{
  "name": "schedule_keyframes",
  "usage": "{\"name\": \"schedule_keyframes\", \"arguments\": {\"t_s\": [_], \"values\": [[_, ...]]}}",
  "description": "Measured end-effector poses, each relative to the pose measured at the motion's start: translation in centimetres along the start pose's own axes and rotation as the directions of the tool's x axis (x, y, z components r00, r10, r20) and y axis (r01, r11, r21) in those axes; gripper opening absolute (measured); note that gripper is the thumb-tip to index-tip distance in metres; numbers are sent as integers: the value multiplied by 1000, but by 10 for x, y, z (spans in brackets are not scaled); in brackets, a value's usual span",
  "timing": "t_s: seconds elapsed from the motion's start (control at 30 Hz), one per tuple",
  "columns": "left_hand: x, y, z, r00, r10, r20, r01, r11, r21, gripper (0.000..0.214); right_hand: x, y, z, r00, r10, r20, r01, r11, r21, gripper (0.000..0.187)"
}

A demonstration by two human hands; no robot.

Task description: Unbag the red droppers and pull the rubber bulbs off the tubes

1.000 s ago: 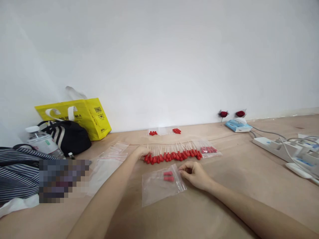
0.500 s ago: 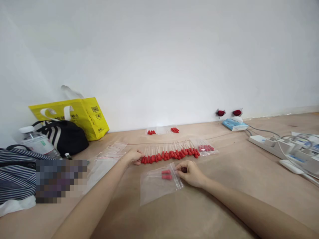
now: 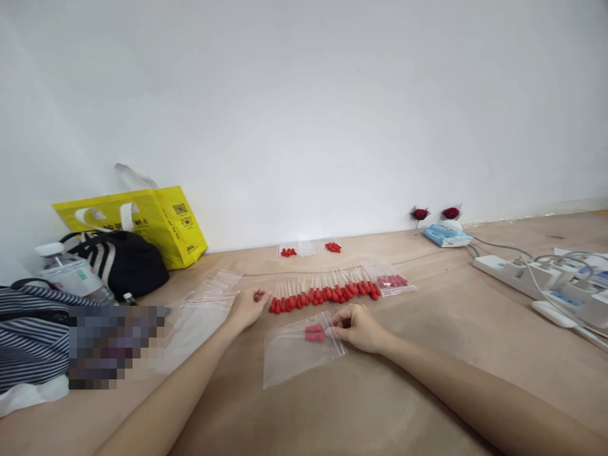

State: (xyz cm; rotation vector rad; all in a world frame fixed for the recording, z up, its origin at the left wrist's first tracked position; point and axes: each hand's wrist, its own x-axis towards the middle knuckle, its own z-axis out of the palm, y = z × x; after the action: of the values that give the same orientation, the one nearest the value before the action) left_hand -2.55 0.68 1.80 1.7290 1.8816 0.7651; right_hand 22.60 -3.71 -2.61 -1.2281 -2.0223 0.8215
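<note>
A row of several clear droppers with red rubber bulbs [image 3: 327,292] lies across the table. My left hand [image 3: 247,306] rests at the row's left end, fingers curled, its fingertips beside the first bulb; whether it holds one I cannot make out. My right hand [image 3: 357,327] pinches the open right edge of a clear zip bag [image 3: 294,349] that lies flat in front of the row. Two red bulbs [image 3: 313,332] sit inside that bag near its mouth.
More clear zip bags [image 3: 202,310] lie to the left. A filled bag of red bulbs [image 3: 394,280] ends the row on the right. Loose red bulbs [image 3: 334,247] lie by the wall. A yellow bag [image 3: 156,221], dark bag [image 3: 123,261], bottle [image 3: 66,272] and power strips [image 3: 536,275] flank the table.
My left hand has drawn back from over the row's left end toward me, and now lies just left of the first bulbs. My right hand stays on the bag's edge.
</note>
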Motion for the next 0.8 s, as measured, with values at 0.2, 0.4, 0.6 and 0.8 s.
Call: {"name": "schedule_keyframes", "arguments": {"t_s": [0.2, 0.4, 0.6, 0.8], "values": [[-72, 4, 14, 822, 547, 158, -563, 823, 75, 25, -4, -7, 0, 998, -60, -16, 59, 996, -71, 17], [-86, 4, 17, 764, 517, 386, -581, 811, 66, 49, -6, -18, 0, 978, -195, 71, 205, 964, -171, 22], [-83, 3, 16, 726, 521, 449, -605, 794, 56, 47, -5, -20, 10, 996, -85, 12, 86, 980, -179, 26], [-84, 1, 17, 735, 524, 431, -596, 802, 40, 48, -8, -21, 11, 995, -97, 3, 97, 993, -61, 21]]}}
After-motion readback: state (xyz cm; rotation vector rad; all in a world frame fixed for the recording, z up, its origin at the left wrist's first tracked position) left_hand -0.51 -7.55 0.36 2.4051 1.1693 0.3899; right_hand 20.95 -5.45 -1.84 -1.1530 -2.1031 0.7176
